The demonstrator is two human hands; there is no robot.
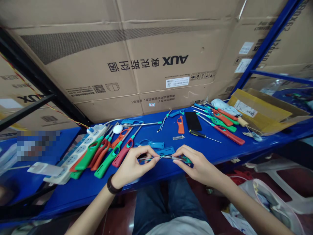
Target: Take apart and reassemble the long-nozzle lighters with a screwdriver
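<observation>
Both of my hands are over the front of the blue table, fingertips pinched close together. My left hand (137, 163), with a dark band at the wrist, is closed on the thin left end of a lighter's inner part, where wire-like strands show. My right hand (199, 163) grips the other side of this lighter inner part (168, 157), a slim metallic piece with a teal-green end partly hidden by the fingers. Just behind the fingertips lies a blue lighter shell half (166, 150). Another blue shell half (153, 144) rests beyond it.
Long-nosed lighters (107, 163) lie by a white power strip (80, 150) on the left; more lighters (227, 130) lie right. Behind my hands are a screwdriver (197, 133), black phone (193, 121), orange shell (180, 125) and small clear piece (178, 137). Cardboard boxes (146, 42) wall the back.
</observation>
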